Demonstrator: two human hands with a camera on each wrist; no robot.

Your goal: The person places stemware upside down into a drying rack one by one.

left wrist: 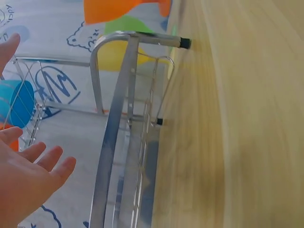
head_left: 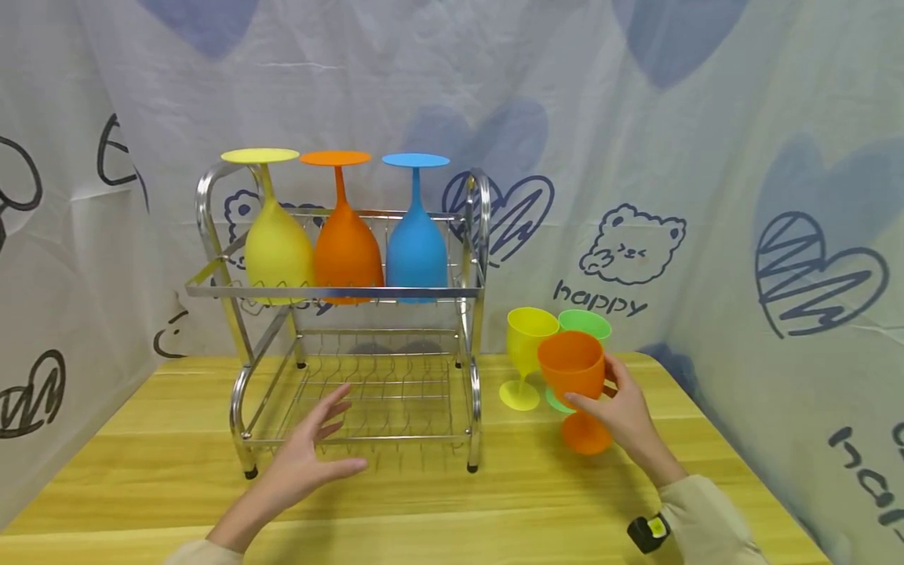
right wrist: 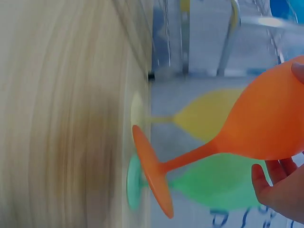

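My right hand [head_left: 625,412] grips an orange goblet [head_left: 574,365] by its bowl. The goblet is upright with a slight tilt, and in the right wrist view its foot [right wrist: 153,173] appears lifted off the table. Close behind it stand a yellow goblet [head_left: 531,337] and a green goblet [head_left: 586,323], both upright. My left hand [head_left: 300,463] hovers before the metal rack [head_left: 353,292], thumb and fingers spread, holding nothing. On the rack's upper tier, a yellow goblet [head_left: 278,243], an orange goblet [head_left: 348,247] and a blue goblet [head_left: 417,247] stand upside down in a row.
The rack's lower wire tier [head_left: 381,392] holds no goblets. Its feet rest on the wooden table [head_left: 523,502]. A printed cloth [head_left: 565,118] hangs behind and along both sides. A small black object with a yellow patch [head_left: 648,532] is at the right sleeve.
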